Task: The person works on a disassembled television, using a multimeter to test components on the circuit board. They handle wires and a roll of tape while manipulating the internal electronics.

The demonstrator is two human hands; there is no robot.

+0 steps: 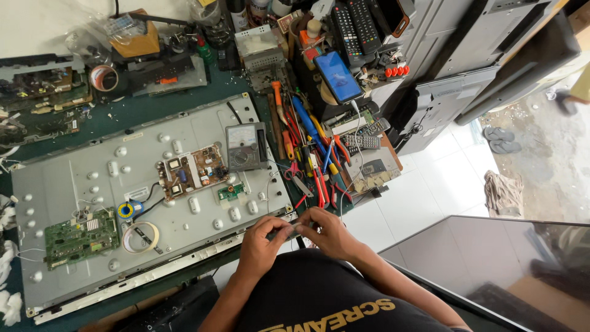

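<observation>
1. The large grey metal back panel of a flat television (80, 178) is lying face down across the green workbench (153, 104), carrying a tan power board (193, 171), a green main circuit board (80, 237) and a small green board (231, 192). It looks heavy, wide and prone to flexing; the folded edges are judged the safest grip.
2. A second dark glossy screen panel (491, 270) is leaning at the lower right, over the white tiled floor (430, 184).
3. A grey analogue multimeter (246, 146) is resting on the panel, just beside the tan board.
4. A roll of pale tape (140, 237) is lying on the panel near the front edge.
5. Red- and blue-handled pliers and screwdrivers (313, 160) are crowding the bench's right end, below a propped blue-screened phone (338, 77).
6. The left hand (261, 237) and right hand (329, 230) are meeting just off the panel's front edge, fingertips pinching a small thin pale strip or part (295, 226) between them.
7. Both sets of fingers are closing narrowly on that part; its exact kind is too small to tell. It appears light, thin and easily bent, so a fingertip pinch at each end suits it.
</observation>
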